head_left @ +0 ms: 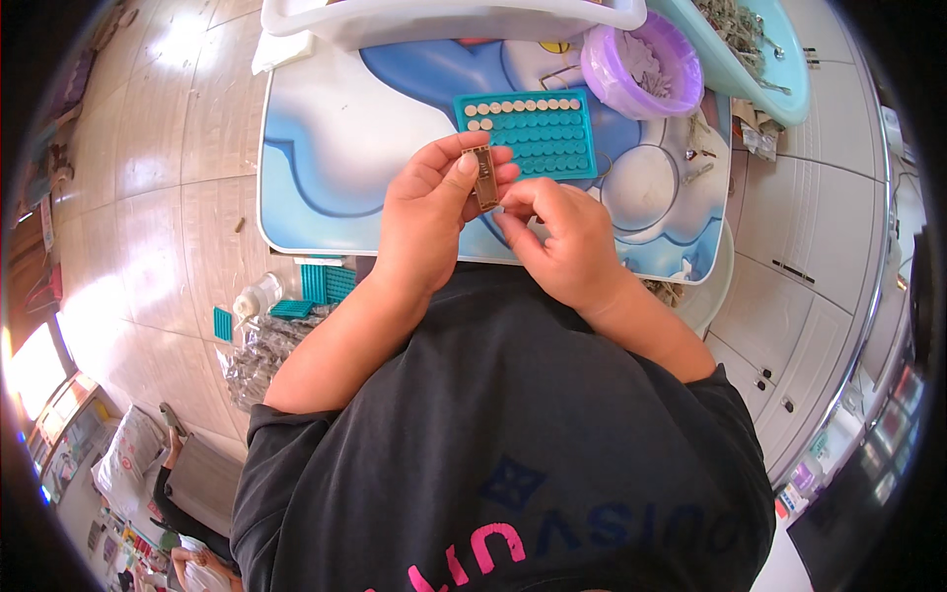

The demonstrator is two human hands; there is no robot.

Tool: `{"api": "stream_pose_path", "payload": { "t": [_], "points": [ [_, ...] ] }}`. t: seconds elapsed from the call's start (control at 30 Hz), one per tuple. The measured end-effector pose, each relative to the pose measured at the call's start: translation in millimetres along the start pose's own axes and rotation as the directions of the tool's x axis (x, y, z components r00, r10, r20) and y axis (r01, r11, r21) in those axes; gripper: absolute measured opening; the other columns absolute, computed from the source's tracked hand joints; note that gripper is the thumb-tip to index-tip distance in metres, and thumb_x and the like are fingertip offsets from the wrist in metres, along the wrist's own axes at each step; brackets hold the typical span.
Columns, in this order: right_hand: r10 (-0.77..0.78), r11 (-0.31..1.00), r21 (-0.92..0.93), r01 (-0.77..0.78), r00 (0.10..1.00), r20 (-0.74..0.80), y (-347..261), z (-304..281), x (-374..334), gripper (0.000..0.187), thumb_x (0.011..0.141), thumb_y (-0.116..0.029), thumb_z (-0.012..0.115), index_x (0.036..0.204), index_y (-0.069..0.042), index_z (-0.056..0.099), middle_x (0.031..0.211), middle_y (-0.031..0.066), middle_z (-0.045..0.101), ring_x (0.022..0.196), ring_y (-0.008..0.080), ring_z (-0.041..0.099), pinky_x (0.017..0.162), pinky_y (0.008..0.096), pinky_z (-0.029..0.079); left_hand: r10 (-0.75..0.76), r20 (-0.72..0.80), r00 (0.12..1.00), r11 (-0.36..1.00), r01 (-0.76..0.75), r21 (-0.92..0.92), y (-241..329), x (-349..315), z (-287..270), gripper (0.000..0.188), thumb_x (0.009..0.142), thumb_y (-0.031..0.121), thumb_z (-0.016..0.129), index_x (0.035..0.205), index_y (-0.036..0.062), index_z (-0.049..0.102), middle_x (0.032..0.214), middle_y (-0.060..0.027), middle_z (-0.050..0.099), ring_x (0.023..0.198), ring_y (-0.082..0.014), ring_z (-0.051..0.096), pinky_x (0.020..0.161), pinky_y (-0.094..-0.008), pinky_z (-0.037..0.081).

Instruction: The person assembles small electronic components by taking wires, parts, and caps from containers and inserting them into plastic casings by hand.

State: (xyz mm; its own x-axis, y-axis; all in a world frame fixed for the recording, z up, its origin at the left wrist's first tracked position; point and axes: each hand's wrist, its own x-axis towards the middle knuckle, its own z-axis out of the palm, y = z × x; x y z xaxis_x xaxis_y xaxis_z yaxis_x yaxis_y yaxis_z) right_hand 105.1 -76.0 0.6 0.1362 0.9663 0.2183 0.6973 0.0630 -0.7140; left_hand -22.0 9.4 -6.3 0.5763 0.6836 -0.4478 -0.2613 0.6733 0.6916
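Several fingers (464,167) of the left hand (419,207) pinch a small brown piece (486,187); whether the right hand (564,232), fingers curled, grips its lower end, I cannot tell. Beyond, pale discs (520,106) sit in a teal tray (552,149) on the desk (330,128).

On the table (321,113), the tray (538,148) lies beyond the hands (424,202), left of the bucket (614,96)
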Motion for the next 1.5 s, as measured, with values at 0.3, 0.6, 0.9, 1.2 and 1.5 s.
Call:
{"api": "stream_pose_path", "payload": {
  "t": [0.3,0.6,0.9,1.2,1.5],
  "points": [
    [0.135,0.970,0.206,-0.127,0.991,-0.023,-2,7,-2,0.020,0.074,-0.005,0.066,0.089,-0.009,0.055,0.071,0.0080,0.063,0.062,0.0253,0.062,0.054,0.0340,0.047,0.011,-0.018,1.000,1.000,-0.011,-0.023,0,-1,-1,0.025,0.096,0.012,0.042,0.117,-0.0017,0.046,0.110,-0.0145,0.058,0.096,-0.0210,0.061,0.083,-0.0326,0.051],
    [-0.114,0.993,-0.024,0.113,0.993,-0.039,-4,4,4,0.016,0.076,-0.012,0.066,0.091,-0.011,0.061,0.071,0.0048,0.062,0.060,0.0244,0.061,0.050,0.0341,0.045,0.004,-0.032,0.999,1.000,-0.004,-0.004,0,-3,0,0.027,0.096,0.014,0.043,0.119,-0.0012,0.048,0.113,-0.0168,0.058,0.099,-0.0224,0.061,0.083,-0.0317,0.051],
    [-0.115,0.987,-0.113,0.116,0.993,0.013,-12,2,7,0.017,0.076,-0.016,0.065,0.092,-0.010,0.061,0.073,0.0045,0.062,0.060,0.0237,0.061,0.051,0.0350,0.045,-0.017,-0.067,0.998,1.000,0.017,-0.010,0,-4,4,0.027,0.096,0.014,0.043,0.118,-0.0014,0.049,0.112,-0.0162,0.059,0.098,-0.0215,0.061,0.083,-0.0315,0.051],
    [-0.106,0.989,-0.109,0.103,0.994,-0.022,-5,-1,10,0.017,0.079,-0.017,0.065,0.095,-0.010,0.065,0.074,0.0052,0.065,0.064,0.0237,0.062,0.055,0.0349,0.046,-0.039,-0.016,0.999,0.999,0.039,-0.021,0,-2,-4,0.026,0.096,0.014,0.042,0.117,-0.0008,0.050,0.111,-0.0153,0.060,0.098,-0.0209,0.061,0.083,-0.0311,0.050],
    [-0.086,0.985,-0.159,0.062,0.986,-0.146,32,9,46,0.013,0.075,-0.015,0.067,0.087,-0.013,0.067,0.072,0.0031,0.059,0.063,0.0235,0.058,0.054,0.0340,0.046,-0.025,-0.060,0.998,0.997,0.021,-0.080,2,3,-21,0.027,0.096,0.012,0.043,0.118,-0.0026,0.047,0.108,-0.0146,0.059,0.094,-0.0195,0.060,0.085,-0.0317,0.050]
  ]
}}
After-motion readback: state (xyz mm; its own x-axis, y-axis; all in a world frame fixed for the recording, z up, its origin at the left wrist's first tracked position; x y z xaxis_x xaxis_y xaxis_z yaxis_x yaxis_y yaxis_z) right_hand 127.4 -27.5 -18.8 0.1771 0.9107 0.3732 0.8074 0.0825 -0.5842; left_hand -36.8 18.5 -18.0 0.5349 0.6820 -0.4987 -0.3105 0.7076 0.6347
